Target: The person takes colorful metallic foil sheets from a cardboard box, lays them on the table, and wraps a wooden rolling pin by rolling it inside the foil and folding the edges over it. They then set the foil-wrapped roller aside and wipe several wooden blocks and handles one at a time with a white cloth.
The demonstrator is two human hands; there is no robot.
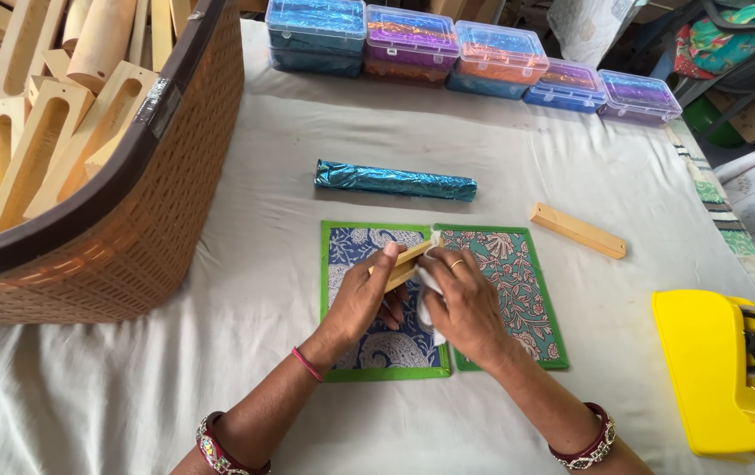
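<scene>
We see the left hand (361, 299) closed around a small wooden block (405, 265), which juts up and to the right out of the grip. The right hand (465, 303) presses a white cloth (428, 295) against the block's lower end. Both hands rest over two printed, green-edged mats (518, 281). Beyond the grip lies a blue foil-wrapped roll (395, 181); farther off to the right lies another wooden block (578, 230), then a yellow tape dispenser (720, 374). Left stands a woven basket (157, 220) of wooden pieces.
</scene>
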